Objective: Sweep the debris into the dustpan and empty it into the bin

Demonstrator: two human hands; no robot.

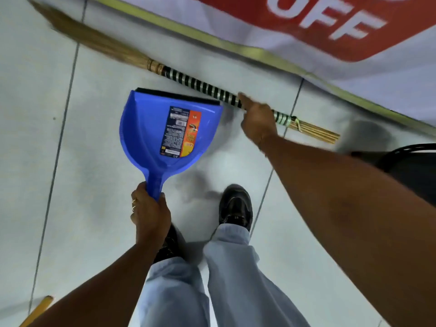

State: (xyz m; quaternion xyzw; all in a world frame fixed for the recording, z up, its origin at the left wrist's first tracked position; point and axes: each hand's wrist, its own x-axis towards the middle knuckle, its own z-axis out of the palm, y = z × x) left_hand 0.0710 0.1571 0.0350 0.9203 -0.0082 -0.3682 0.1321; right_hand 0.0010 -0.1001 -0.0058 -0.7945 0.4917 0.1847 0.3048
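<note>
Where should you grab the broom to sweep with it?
Grab the broom on its striped wrapped handle, from above, as the right hand does. That part is firm and round. The soft bristles at the far end would just bend, and the loose sticks at the near end are splayed.

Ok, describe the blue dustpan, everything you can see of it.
The dustpan looks like glossy blue plastic, with a black strip along its front lip and a printed label stuck inside the scoop. It looks empty. The left hand grips its handle, holding it pointing away from the person, lip near the broom.
</note>
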